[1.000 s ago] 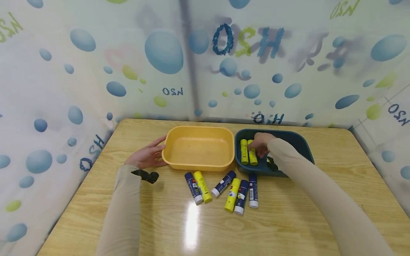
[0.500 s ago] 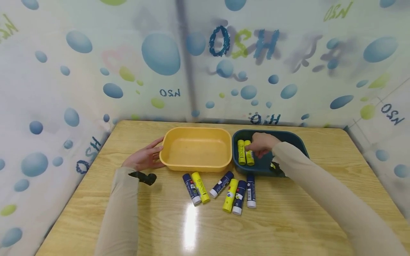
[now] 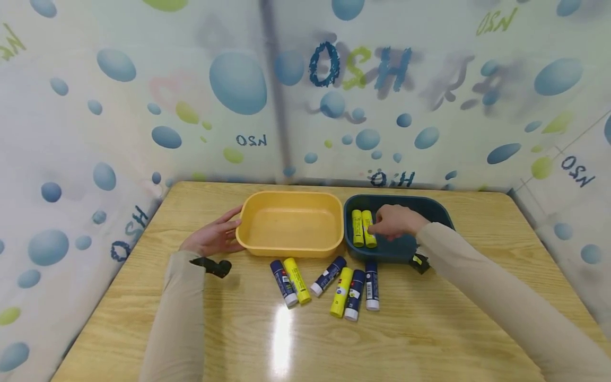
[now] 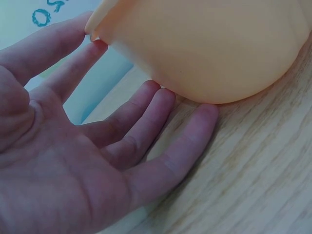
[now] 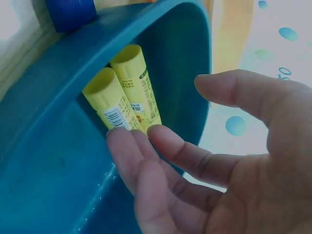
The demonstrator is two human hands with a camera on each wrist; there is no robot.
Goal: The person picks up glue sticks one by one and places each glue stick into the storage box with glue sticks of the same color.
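Closest to me on the wooden table [image 3: 229, 329], and nearer the person's body than either set of fingers, six capped glue sticks lie loose: a navy stick [image 3: 284, 284] beside a yellow stick [image 3: 297, 281], a slanted navy stick [image 3: 328, 276] midway between the two hands, then a yellow one [image 3: 341, 292] and a navy one [image 3: 355, 295] side by side, and a last navy one [image 3: 372, 286] just in front of the dark tub. They are round, so I think a brush from a sleeve could set one rolling. Beyond them, the left hand [image 3: 212, 239] has its fingers spread, tips against the wall and rim of the orange tub [image 3: 293, 228] without wrapping round it; too firm a push might slide that tub into its neighbour, just beside it. The right hand [image 3: 397, 222] is inside the dark tub [image 3: 393, 248], loosely bent, thumb well apart, pinching nothing. Just past its fingertips two yellow sticks lie side by side, the nearer [image 3: 369, 229] and the farther [image 3: 357, 228]; whether a tip touches them I can't tell. A careless flick there could knock the pair askew. Farthest from the fingers hangs a spotted backdrop [image 3: 310, 127].
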